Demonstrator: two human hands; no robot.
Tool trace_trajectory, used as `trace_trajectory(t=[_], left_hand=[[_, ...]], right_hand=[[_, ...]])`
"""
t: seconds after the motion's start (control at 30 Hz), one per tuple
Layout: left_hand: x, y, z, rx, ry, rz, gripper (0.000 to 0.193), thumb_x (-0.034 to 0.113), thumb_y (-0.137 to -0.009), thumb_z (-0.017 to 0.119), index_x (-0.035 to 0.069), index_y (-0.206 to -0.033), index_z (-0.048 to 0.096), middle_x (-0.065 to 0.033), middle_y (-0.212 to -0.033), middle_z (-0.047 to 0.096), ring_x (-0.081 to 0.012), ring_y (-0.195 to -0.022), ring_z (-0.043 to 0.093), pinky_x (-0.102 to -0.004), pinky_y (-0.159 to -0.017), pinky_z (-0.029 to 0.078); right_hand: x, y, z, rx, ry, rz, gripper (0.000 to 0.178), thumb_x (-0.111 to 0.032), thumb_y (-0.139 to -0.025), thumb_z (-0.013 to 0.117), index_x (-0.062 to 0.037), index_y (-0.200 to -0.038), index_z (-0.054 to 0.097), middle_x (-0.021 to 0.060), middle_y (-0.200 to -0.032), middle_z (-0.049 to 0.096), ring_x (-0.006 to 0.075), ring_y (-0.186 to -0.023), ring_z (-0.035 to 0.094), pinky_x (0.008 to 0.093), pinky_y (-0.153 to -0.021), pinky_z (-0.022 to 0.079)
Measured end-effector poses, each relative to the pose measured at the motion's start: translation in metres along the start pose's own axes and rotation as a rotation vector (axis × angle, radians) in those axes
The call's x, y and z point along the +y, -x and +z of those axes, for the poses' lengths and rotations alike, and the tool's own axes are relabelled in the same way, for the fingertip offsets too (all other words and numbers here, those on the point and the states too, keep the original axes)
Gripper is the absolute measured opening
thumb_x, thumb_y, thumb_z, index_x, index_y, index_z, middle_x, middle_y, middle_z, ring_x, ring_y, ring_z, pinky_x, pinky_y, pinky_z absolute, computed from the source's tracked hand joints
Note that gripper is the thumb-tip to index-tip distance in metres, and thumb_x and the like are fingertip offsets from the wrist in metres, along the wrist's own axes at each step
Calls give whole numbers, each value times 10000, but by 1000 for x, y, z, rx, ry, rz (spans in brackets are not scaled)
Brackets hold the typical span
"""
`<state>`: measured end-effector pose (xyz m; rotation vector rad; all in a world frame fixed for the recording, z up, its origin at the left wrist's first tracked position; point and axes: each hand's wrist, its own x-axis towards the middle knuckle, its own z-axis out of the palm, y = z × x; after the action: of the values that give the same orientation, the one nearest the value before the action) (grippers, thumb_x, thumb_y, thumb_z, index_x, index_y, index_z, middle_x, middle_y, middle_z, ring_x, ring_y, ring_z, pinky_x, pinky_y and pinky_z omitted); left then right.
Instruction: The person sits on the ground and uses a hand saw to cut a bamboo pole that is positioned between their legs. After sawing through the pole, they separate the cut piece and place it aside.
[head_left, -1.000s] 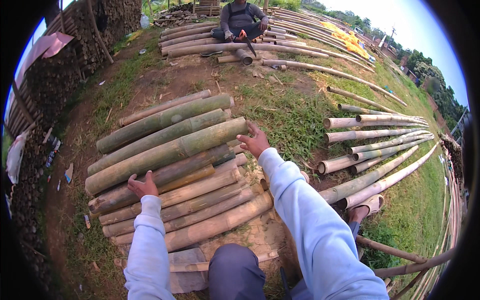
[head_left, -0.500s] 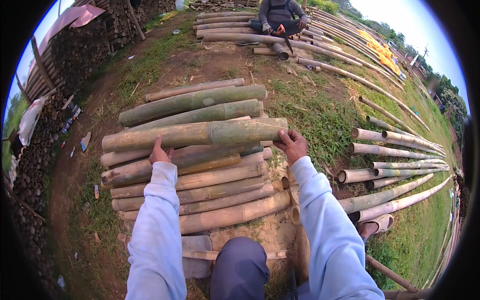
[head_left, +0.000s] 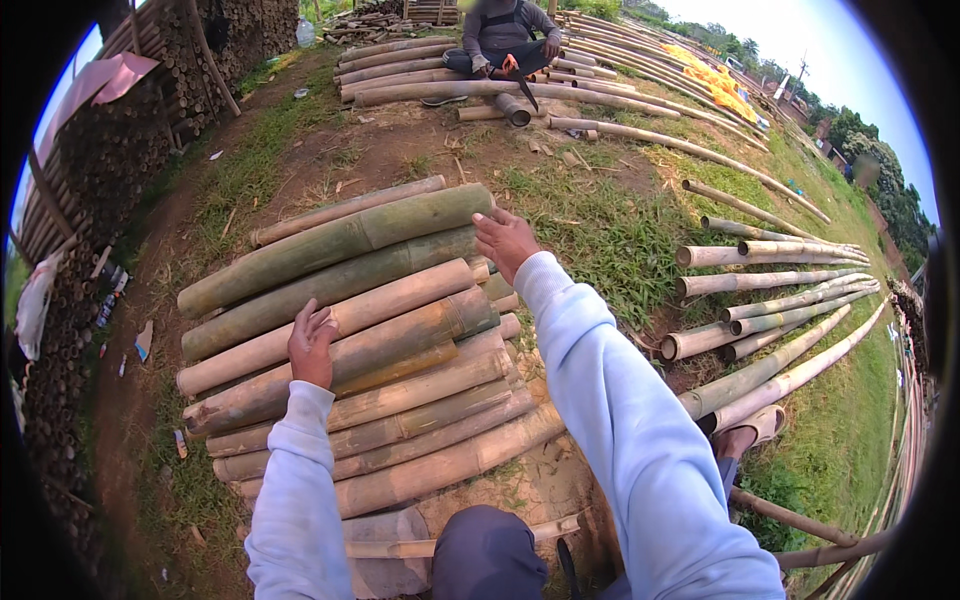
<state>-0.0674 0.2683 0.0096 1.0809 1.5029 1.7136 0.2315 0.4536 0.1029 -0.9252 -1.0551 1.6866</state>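
Both sets of fingers stand parted: right hand (head_left: pixel 505 243) at the right end of a green bamboo pole (head_left: pixel 340 243) on the stack's (head_left: pixel 460 456) far side, left hand (head_left: pixel 312 345) over a pale bamboo pole (head_left: pixel 400 297), contact unclear. Uneven pushing could roll the round green one.

Mottled green bamboo pole (head_left: pixel 340 242), pale blue sleeves (head_left: pixel 620 400), yellow sheet (head_left: pixel 708 82)

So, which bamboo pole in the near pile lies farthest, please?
The thin brown bamboo pole, the only one beyond the thick green bamboo pole at the right hand.
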Motion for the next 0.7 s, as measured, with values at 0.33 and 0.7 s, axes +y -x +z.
trace_trajectory(t=[0.33,0.7], left_hand=[[19,72,26,-264,-409,38,327,76,-868,694,23,-1191,689,-147,-1129,714,-211,-962,702,-354,-854,574],[116,230,86,-1207,-475,-243,438,368,-948,660,25,-1218,691,-181,-1167,720,-294,-1075,684,-385,-983,509]], right_hand=[[2,103,-36,14,699,-12,258,-211,-950,717,35,-889,668,105,-694,697,173,-571,676,308,-506,541],[60,374,-74,-498,1062,-107,394,-91,-935,606,-46,-1323,559,186,-1179,610,321,-924,692,403,-844,570]])
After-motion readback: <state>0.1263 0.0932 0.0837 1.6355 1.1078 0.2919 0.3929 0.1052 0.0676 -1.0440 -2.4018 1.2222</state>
